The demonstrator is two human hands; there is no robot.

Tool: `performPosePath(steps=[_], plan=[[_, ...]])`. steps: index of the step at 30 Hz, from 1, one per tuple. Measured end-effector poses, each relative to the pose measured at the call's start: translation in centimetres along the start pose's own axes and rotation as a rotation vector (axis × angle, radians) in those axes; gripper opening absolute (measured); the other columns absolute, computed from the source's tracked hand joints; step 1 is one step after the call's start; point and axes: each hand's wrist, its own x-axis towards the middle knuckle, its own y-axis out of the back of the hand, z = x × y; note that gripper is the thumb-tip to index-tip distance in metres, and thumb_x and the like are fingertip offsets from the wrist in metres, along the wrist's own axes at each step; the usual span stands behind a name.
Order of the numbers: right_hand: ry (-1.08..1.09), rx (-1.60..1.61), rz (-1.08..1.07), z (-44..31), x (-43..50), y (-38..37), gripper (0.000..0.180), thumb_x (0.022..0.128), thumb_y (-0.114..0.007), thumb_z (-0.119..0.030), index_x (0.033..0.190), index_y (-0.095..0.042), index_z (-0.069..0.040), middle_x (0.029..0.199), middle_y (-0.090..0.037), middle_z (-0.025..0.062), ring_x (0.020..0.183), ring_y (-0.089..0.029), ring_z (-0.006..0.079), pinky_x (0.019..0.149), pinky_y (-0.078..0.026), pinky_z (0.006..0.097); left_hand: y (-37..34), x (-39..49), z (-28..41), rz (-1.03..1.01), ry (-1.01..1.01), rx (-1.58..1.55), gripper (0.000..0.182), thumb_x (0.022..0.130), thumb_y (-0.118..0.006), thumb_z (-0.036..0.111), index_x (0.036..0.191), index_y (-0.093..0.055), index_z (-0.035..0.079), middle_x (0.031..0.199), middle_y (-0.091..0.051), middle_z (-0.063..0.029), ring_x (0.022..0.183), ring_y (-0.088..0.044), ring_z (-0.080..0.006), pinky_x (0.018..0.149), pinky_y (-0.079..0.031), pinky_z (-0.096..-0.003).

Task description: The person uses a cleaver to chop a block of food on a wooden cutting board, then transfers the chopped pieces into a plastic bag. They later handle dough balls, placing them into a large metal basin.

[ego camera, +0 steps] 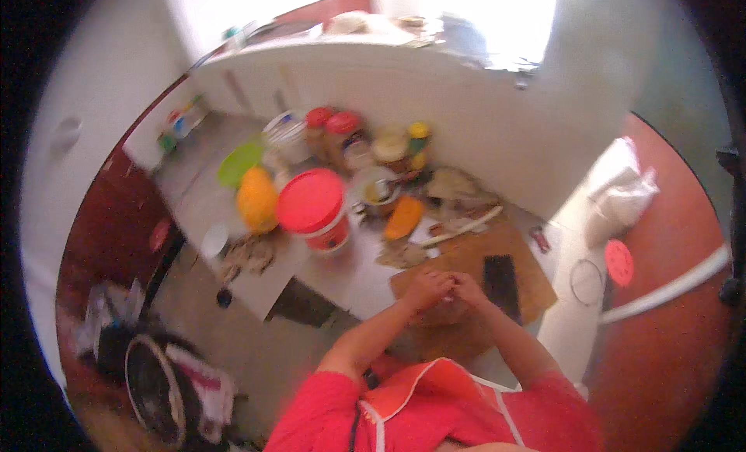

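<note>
My left hand (428,287) and my right hand (467,289) meet over a brown wooden board (460,256), with their fingers touching. Blur hides whether anything is held between them. To the right of my right hand, a dark rectangular piece (501,282) lies on the board. Just beyond my hands is a crumpled brownish cloth or scrap (403,254). A long pale stick-like thing (463,226) slants past the board's far edge, beside an orange piece (404,217).
A red-lidded bucket (313,204) stands left of the board, near an orange rounded object (256,200) and a green plate-like object (240,162). Red-topped jars (342,125) line the wall. A round-rimmed container (154,388) is low at left. White bags (620,184) stand right.
</note>
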Motion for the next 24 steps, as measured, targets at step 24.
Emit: performPosePath(steps=[24], plan=[[0.452, -0.561, -0.228, 1.3, 3.6, 2.9, 0.028, 0.077, -0.062, -0.008, 0.105, -0.063, -0.003, 0.096, -0.068, 0.0149, 0.088, -0.066, 0.0266, 0.077, -0.051, 0.0363, -0.1, -0.7, 0.6, 0.184, 0.098, 0.313, 0.014, 0.07, -0.061, 0.017, 0.083, -0.059, 0.014, 0.087, -0.059, -0.0022, 0.072, -0.055, -0.0226, 0.073, -0.042, -0.04]])
